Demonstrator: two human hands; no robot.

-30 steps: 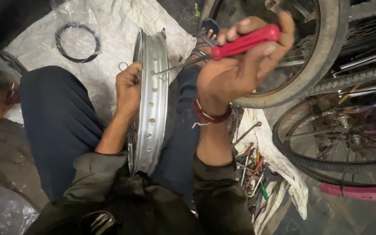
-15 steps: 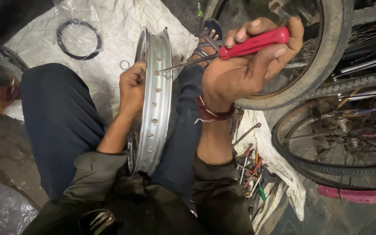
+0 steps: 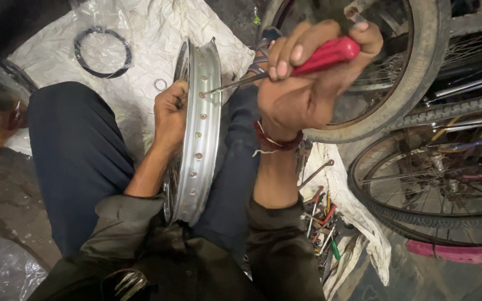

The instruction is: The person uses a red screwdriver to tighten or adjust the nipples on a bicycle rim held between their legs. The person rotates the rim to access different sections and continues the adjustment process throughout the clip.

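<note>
Your right hand [image 3: 308, 95] is clenched round the red-handled screwdriver [image 3: 285, 67], shaft slanting down-left, tip on a spoke hole in the silver wheel rim [image 3: 202, 134]. Your left hand [image 3: 171, 114] grips the rim's left edge, fingers curled inside. The rim stands on edge between your knees, long axis running away from you. Tight on the right, where the bicycle tyre [image 3: 414, 78] sits close behind your knuckles; white sheet [image 3: 140, 61] lies open on the left
</note>
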